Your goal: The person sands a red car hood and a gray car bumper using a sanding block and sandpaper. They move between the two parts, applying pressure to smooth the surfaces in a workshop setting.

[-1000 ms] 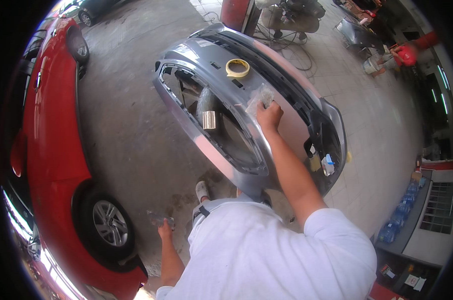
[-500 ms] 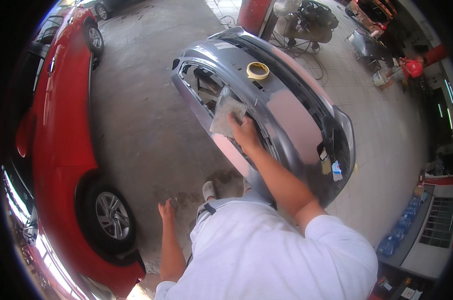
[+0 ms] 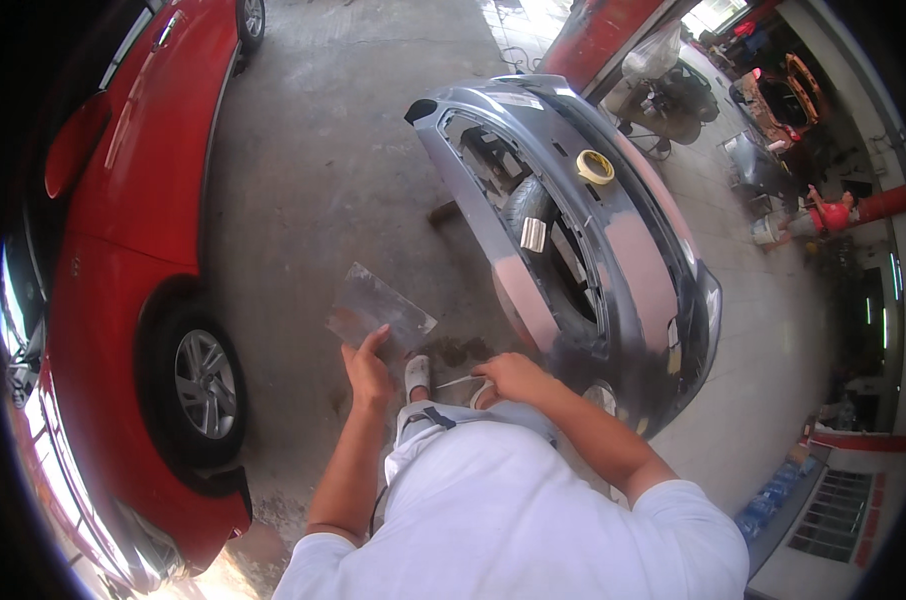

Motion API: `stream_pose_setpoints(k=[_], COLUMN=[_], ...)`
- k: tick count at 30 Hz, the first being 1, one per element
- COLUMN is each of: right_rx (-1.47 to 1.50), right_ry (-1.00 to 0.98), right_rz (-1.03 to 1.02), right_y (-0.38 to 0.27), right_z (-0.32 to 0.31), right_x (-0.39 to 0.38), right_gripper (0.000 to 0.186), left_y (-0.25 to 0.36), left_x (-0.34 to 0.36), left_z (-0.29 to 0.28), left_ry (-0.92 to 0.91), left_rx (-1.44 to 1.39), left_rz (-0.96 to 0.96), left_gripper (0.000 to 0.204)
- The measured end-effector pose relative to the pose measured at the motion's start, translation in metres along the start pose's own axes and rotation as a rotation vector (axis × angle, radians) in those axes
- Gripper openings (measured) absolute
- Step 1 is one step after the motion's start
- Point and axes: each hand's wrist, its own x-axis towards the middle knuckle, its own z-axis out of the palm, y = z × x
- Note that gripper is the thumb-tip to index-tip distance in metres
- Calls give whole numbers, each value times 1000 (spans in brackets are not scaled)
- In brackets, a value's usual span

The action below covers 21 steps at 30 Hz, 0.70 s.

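Observation:
My left hand (image 3: pixel 368 370) grips a flat, grey, rectangular plate (image 3: pixel 383 305) with worn edges, held out over the concrete floor. To its right, near my waist, my right hand (image 3: pixel 508 378) is closed on a thin, pale flat strip (image 3: pixel 458 381), seen edge-on. Beyond it stands a grey car bumper (image 3: pixel 613 300) with pink patches. A yellow tape roll (image 3: pixel 595 168) lies on the bumper. A silver cylindrical piece (image 3: pixel 533 235) sits in its opening, above a dark tyre (image 3: pixel 525 198).
A red car (image 3: pixel 133 220) runs along my left. A red pillar (image 3: pixel 613 30) and wheeled machinery (image 3: pixel 673 105) stand behind the bumper. A person in red (image 3: pixel 831 212) is at the far right by a bucket. Blue bottles (image 3: pixel 773 495) line the lower right.
My right hand has come down from over the bumper to my waist. My left hand has risen with the flat plate. The view has shifted, placing the bumper higher in the picture.

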Motion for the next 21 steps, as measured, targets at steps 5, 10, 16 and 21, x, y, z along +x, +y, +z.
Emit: stream_pose_setpoints(k=[5,10,16,21], right_rx=[132,38,53,774], right_ry=[411,682,459,1003], right_rz=[3,-349,171,52], right_y=[-31,-99,-11,-32], right_z=[-10,-23,6,43], right_x=[-27,-47,-85,-138], right_gripper=[30,40,51,44], left_y=[3,-8,27,-24], left_x=[35,23,-56,-49], left_z=[-32,-42,-19,-30], left_ry=[-182,-370,-560,-569], left_rx=[170,281,-134,133], left_rz=[8,-246,-308,-170], left_gripper=[42,38,33,55])
